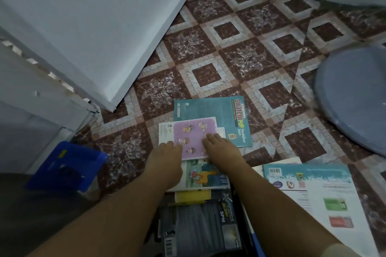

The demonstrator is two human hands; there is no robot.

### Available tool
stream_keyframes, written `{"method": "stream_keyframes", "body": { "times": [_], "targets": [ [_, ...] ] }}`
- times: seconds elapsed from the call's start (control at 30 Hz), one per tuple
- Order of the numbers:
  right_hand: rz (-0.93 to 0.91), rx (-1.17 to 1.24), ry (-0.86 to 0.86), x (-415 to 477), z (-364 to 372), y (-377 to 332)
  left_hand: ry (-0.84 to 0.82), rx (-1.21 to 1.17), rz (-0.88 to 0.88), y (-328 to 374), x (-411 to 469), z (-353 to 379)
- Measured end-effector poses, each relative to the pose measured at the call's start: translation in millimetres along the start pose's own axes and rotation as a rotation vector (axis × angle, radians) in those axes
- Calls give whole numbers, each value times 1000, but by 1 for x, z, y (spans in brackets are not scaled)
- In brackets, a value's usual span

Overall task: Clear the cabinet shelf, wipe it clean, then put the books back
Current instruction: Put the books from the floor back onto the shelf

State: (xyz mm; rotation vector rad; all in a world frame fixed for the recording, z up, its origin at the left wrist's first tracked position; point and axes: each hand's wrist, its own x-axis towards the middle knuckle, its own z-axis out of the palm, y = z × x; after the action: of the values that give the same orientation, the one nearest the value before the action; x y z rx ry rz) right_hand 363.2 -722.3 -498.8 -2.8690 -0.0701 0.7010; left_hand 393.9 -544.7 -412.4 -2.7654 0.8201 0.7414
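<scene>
Down on the patterned floor (229,48) in front of me lies a loose pile of books, out of the cabinet (31,94), which stands at my left with its white door (104,37) swung open over the tiles.

Topmost is a purple book (194,133), and both my hands are on it. My left hand (167,152) lies with its fingers stretched over the book's left edge and onto the white book (166,131) just under it. My right hand (219,148) lies flat on the right part of the purple cover, fingers straight. Neither hand grasps anything, and my thumbs are hidden.

Beneath these a teal book (208,108) sticks out on the far side. Nearer me the pile shows a picture book (200,175), a yellow book (192,195) and a dark book (200,225) marked SPM. A large pale book (313,194) lies apart at my right.

A blue box (66,165) sits by the cabinet's foot, and a grey-blue round lid (355,100) lies far right.
</scene>
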Motion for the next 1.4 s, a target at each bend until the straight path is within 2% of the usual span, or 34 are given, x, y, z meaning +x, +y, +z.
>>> {"method": "stream_keyframes", "body": {
  "times": [0.1,0.27,0.5,0.6,0.7,0.77,0.83,0.9,1.0,1.1,1.27,1.4],
  "targets": [
    [23,-6,-45,10,5,-1,-13,-41,-56,-15,4,5],
    [-14,-162,-88,7,2,-18,2,-67,-85,-23,4,6],
    [-35,-128,2,6,-15,-19,95,-66,-38,-12,4,9],
    [-59,-112,121,-11,-14,-12,157,17,-16,-14,8,13],
    [-157,-37,387,-32,-9,-4,185,104,7,-14,12,14],
    [-239,35,586,-37,-6,2,165,111,25,-9,14,13],
    [-317,71,636,-40,-9,7,103,55,-5,-2,13,9],
    [-286,121,606,-41,-13,7,88,16,-66,-3,12,5],
    [-10,265,444,-36,-10,18,152,30,-111,-12,14,-1],
    [126,101,265,-25,0,34,195,20,-130,-20,17,-5],
    [145,-115,55,-4,6,52,203,8,-132,-21,22,-3],
    [81,-90,-48,3,-6,63,211,-11,-119,-22,26,-1]
  ]
}}
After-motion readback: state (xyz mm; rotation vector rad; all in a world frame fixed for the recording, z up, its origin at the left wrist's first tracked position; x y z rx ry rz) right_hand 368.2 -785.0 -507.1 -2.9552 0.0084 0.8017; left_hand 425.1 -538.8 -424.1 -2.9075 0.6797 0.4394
